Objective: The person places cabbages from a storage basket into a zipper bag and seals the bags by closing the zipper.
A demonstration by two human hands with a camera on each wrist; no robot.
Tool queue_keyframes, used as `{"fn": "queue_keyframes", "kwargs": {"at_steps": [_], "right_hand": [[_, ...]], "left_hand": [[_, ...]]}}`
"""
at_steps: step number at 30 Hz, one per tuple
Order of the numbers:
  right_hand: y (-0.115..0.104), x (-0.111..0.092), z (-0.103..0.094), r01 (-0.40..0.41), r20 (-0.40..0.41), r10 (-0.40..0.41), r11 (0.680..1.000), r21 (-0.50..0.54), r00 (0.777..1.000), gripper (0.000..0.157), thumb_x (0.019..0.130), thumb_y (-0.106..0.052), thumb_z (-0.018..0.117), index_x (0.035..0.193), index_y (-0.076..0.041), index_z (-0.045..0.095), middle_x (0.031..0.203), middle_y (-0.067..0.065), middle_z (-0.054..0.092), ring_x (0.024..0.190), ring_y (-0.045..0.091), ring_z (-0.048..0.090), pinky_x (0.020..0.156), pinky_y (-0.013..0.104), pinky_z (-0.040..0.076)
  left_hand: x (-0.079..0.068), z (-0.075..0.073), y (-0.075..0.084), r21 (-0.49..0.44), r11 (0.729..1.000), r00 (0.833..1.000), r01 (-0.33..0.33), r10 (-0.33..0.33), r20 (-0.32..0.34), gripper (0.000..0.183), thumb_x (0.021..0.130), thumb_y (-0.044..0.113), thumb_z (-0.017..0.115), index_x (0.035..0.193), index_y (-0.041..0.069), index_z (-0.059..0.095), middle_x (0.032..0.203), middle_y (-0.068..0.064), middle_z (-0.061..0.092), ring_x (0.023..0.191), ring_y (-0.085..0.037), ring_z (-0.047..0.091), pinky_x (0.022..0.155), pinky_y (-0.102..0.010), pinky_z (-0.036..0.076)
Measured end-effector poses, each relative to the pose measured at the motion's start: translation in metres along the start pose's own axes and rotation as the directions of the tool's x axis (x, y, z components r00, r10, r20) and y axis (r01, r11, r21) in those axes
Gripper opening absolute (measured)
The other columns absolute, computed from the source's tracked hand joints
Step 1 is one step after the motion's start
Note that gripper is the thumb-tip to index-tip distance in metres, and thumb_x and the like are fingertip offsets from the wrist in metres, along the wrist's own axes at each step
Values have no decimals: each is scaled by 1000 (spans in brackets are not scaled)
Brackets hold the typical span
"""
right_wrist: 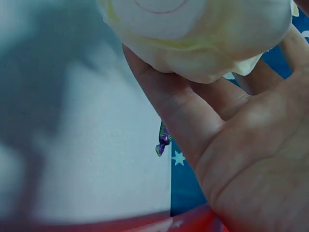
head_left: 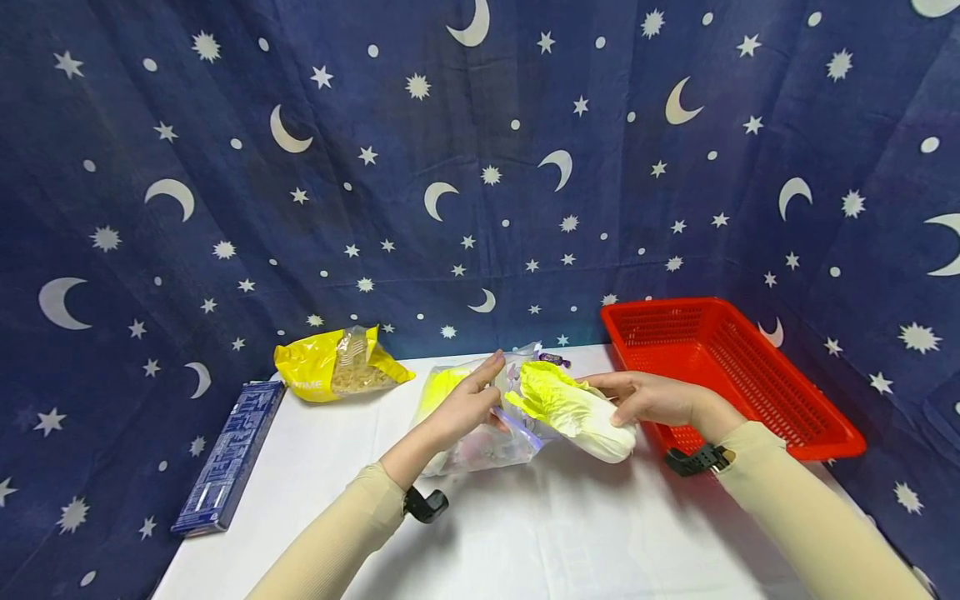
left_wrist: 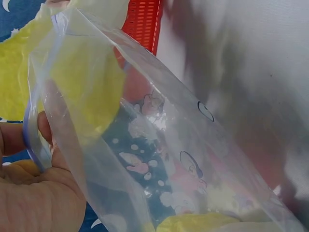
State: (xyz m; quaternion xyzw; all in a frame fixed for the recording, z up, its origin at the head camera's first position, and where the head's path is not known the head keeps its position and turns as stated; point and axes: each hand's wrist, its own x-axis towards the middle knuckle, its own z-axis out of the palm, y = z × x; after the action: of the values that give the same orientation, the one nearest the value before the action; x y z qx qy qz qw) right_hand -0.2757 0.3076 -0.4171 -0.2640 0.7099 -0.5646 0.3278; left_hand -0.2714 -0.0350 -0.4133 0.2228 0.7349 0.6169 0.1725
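Note:
My right hand [head_left: 663,398] grips a napa cabbage [head_left: 581,412] by its white base end, its yellow leafy end pointing left toward the bag. In the right wrist view the cabbage base [right_wrist: 193,29] rests against the fingers [right_wrist: 169,96]. My left hand [head_left: 463,410] holds the edge of a clear zip bag [head_left: 487,454] with a purple seal and printed pink figures. Through the plastic in the left wrist view, the thumb and fingers [left_wrist: 43,193] pinch the bag near its mouth. The cabbage's yellow leaves [left_wrist: 91,87] overlap the mouth there. Something yellow [head_left: 442,385] shows inside the bag.
A red plastic basket [head_left: 795,400] stands at the right. A yellow noodle-like bag [head_left: 318,367] lies at the back left, with a long blue box [head_left: 228,458] along the left edge. A purple wrapped candy [head_left: 553,359] lies behind the cabbage. A starry curtain hangs behind.

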Motion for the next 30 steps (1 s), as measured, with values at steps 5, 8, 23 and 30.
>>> {"fn": "queue_keyframes", "kwargs": {"at_steps": [5, 8, 23, 30], "right_hand": [[-5, 6, 1, -107, -39, 106, 994, -23, 994, 73, 87, -12, 68, 156, -7, 42, 142, 13, 54, 117, 29, 56, 93, 39, 56], [-8, 9, 2, -163, -67, 160, 986, -34, 985, 74, 87, -14, 68, 156, -10, 44, 144, 14, 52, 115, 30, 58, 91, 41, 55], [-18, 26, 7, -350, -170, 328, 929, -123, 929, 68, 86, -19, 70, 151, -14, 52, 136, 12, 53, 99, 28, 62, 75, 39, 59], [-20, 33, 12, -352, -185, 328, 930, -110, 926, 67, 90, -23, 69, 153, -12, 49, 124, 12, 61, 94, 27, 65, 72, 39, 60]], "left_hand": [[0, 0, 1, 20, 1000, 1000, 4, -4, -14, 68, 97, 5, 41, 162, 3, 23, 171, 5, 13, 83, -22, 67, 69, -34, 63], [0, 0, 2, 20, 1000, 1000, 6, -6, -10, 67, 97, 5, 41, 162, 4, 23, 171, 6, 13, 96, -27, 68, 70, -35, 63], [1, 3, 3, 91, 996, 1000, 6, -6, 5, 65, 97, 6, 44, 160, 4, 29, 170, 5, 17, 106, -22, 64, 69, -33, 63], [2, 9, 2, 130, 991, 999, -7, 2, 35, 65, 96, 6, 45, 160, 4, 30, 170, 6, 18, 101, -22, 66, 69, -35, 63]]}}
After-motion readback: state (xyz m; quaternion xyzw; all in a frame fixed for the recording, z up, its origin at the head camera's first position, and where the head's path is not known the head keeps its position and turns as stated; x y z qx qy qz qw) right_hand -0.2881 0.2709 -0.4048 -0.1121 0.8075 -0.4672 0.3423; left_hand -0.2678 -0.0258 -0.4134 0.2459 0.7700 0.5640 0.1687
